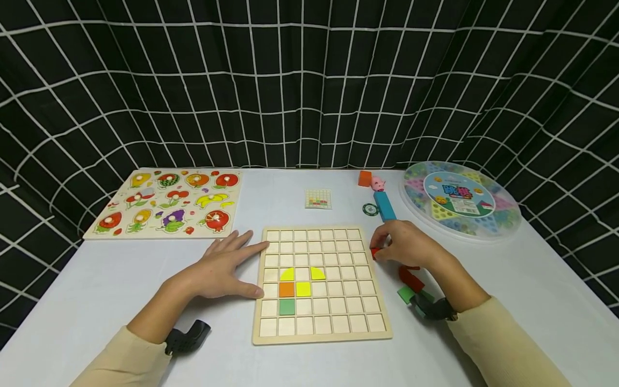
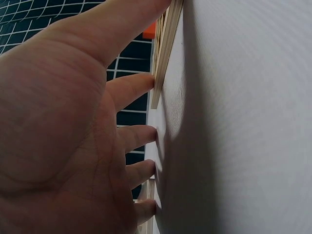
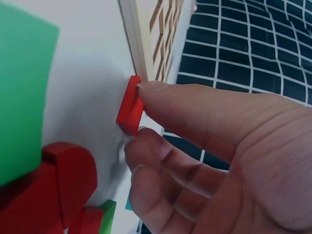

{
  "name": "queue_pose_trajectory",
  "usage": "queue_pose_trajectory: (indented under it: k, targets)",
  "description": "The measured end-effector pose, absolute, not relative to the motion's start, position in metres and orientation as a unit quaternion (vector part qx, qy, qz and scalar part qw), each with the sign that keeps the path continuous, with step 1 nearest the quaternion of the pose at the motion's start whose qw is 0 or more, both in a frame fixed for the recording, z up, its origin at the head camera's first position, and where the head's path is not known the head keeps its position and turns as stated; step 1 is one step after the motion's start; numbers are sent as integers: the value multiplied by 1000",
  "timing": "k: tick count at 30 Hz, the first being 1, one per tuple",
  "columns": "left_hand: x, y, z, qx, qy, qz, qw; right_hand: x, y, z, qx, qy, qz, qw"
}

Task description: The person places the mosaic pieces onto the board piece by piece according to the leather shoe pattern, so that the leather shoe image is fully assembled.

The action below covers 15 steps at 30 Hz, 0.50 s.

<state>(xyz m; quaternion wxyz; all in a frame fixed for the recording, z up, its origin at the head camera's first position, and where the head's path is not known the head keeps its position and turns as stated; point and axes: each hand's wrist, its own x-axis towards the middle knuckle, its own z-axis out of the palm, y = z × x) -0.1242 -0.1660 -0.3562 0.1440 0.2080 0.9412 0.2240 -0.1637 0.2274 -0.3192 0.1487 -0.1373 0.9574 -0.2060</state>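
red square tile (image 3: 130, 105) sits pinched at the tips of the right hand (image 1: 408, 244), just off the right edge of the wooden grid board (image 1: 365, 329), on the white table (image 1: 532, 279). in the right wrist view the thumb (image 3: 195, 109) presses against the tile's upper side while the curled fingertips (image 3: 146, 146) close in from below, so the tile stands on edge between them, its lower corner near or on the table (contact is hard to tell). from the head view only a small red sliver (image 1: 374, 251) shows at the front of the hand, the rest hidden behind the knuckles.

left hand (image 1: 224, 266) lies flat on the table with fingers spread and straight, holding nothing; its index finger and thumb touch the board's left edge, and the left wrist view shows the fingertips (image 2: 146, 84) pressed against the board's rim (image 2: 163, 63).

on the board lie two yellow quarter-round pieces (image 1: 287, 274) (image 1: 316, 273), an orange square (image 1: 286, 289), a yellow square (image 1: 303, 289) and a green square (image 1: 287, 307). beside the right wrist are loose red pieces (image 1: 410, 278) and green pieces (image 1: 405, 294). farther back stand a blue block (image 1: 384, 206), an orange cube (image 1: 365, 178), a pink pig figure (image 1: 378, 184), a small pattern card (image 1: 318, 198), a round game board under a clear lid (image 1: 459, 201) and a fruit peg puzzle (image 1: 169, 201).
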Motion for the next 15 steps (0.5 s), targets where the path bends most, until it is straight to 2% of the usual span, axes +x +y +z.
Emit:
queue_pose_trajectory:
  k: [7, 15]
  targets:
    - [-124, -166, -356, 204, 940, 231, 149, -164, 225, -321, -123, 955, -207, 175]
    - [-125, -166, -356, 202, 940, 231, 150, -165, 224, -318, -119, 950, -225, 179]
